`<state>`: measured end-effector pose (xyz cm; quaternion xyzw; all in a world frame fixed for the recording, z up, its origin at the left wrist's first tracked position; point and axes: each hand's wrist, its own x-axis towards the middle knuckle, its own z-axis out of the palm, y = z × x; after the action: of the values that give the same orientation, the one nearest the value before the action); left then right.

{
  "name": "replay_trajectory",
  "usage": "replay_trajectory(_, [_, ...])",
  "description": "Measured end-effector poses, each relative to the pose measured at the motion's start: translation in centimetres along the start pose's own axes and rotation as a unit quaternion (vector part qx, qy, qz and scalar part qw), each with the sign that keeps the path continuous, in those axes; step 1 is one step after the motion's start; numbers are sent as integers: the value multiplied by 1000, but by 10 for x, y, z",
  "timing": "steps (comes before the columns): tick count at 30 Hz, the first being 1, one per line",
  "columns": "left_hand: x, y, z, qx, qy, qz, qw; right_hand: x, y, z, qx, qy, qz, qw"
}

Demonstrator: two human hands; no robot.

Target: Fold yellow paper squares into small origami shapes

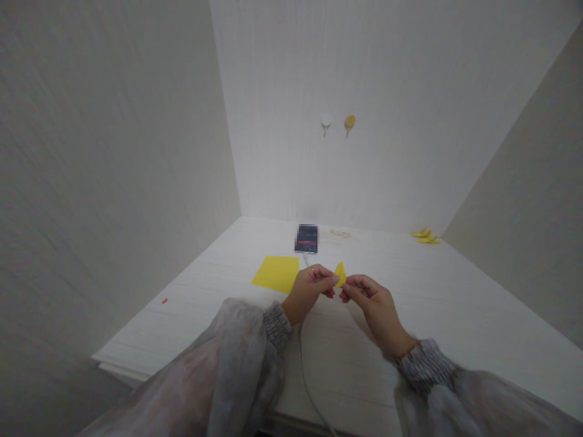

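A small folded piece of yellow paper [340, 274], pointed at the top, is held up between my two hands above the white table. My left hand [311, 289] pinches its left side between thumb and fingers. On the lower right edge, my right hand [371, 303] grips the same paper with thumb and forefinger. A flat yellow sheet of paper [275, 273] lies on the table just left of my left hand, which covers its right corner.
A phone [306, 238] lies near the back wall, with a white cable [303, 358] running to the front edge. Several folded yellow paper pieces [426, 236] sit at the back right. An orange scrap [164, 301] lies at left. Two hooks [350, 122] hang on the wall.
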<state>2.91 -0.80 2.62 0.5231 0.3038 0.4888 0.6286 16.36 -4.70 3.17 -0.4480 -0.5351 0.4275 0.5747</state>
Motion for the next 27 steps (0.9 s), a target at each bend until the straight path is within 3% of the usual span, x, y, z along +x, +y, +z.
replay_trajectory(8, [1, 1, 0, -10, -32, 26, 999, 1, -1, 1, -3, 13, 6, 1000])
replay_trajectory(15, [2, -1, 0, -12, -24, 24, 999, 1, 0, 0, -16, -5, 12, 1000])
replay_trajectory(22, [0, 3, 0, -12, -53, 45, 998, 3, 6, -1, 71, -21, -7, 997])
replay_trajectory(27, [0, 1, 1, -10, -50, 47, 998, 3, 4, -1, 60, -18, 2, 998])
